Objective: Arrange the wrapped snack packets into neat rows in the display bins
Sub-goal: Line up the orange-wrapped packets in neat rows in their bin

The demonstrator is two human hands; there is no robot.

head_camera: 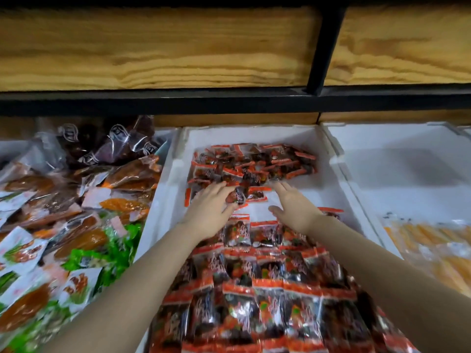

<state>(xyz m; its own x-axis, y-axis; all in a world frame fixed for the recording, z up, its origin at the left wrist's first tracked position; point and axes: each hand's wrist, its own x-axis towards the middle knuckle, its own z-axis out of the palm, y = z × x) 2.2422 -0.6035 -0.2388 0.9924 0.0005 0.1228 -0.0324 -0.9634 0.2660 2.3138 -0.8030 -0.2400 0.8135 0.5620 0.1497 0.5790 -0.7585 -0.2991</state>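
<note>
At centre white bin [328, 159]: two hands, three bins in view. Centre bin holds red-black packets, too many to count: loose heap [252, 164] at far end, neat rows [267, 276] at near end. Left of it, mixed packets [76, 200]. Right of it, right bin [382, 149] with yellow packets [433, 240]. Left hand [211, 212] pinches one packet [235, 196] at heap's near edge. Right hand [293, 207] has fingers straight, holds nothing, just beside that packet.

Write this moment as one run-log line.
left hand holds red packet | right hand open over white bin | near rows neat, far pile loose

Pale wooden shelf boards [153, 47] on a black metal frame [324, 47] (dimly lit overhead)
</note>
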